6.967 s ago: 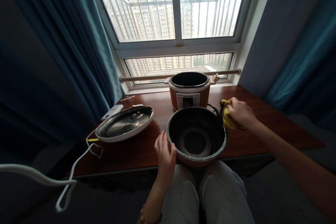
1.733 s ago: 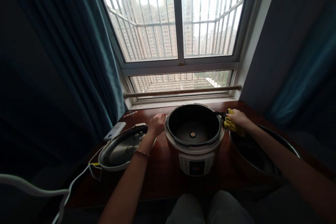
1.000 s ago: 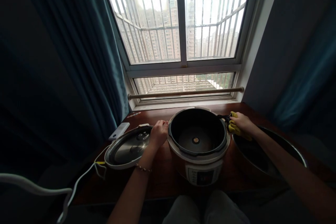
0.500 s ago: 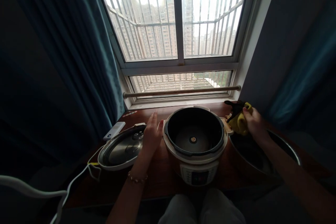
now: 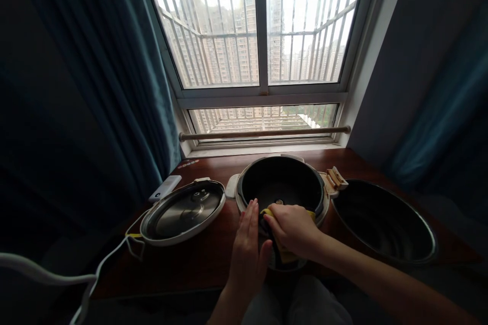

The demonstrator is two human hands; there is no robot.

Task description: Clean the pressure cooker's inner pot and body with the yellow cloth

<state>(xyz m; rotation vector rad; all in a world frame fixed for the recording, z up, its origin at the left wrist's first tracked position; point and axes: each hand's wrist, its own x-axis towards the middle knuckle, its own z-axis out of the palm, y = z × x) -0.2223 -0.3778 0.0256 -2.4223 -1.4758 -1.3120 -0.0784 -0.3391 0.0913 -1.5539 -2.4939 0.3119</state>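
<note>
A white electric pressure cooker (image 5: 233, 186) with a dark, open inside stands on the brown table. At its front rim, my right hand (image 5: 295, 228) grips a yellow and black cloth (image 5: 286, 255), part of which hangs down over the cooker's front. My left hand (image 5: 249, 244) is open with fingers stretched out, at the front left of the rim; whether it touches the cooker is hard to tell. The cooker's round lid (image 5: 186, 210) lies inner side up to the left. On the right sits a dark inner pot (image 5: 385, 223) with a shiny rim.
A white box-shaped device (image 5: 165, 188) lies behind the lid. White cables (image 5: 102, 269) run along the left. A hinge bracket (image 5: 335, 180) sticks out at the cooker's right. Behind the table (image 5: 213, 162) are a window and a horizontal rod (image 5: 263, 133); a blue curtain (image 5: 148, 162) hangs left.
My right hand has brought the cloth from beyond the cooker's right side to its front rim. My left hand has moved from the cooker's left side to the front left.
</note>
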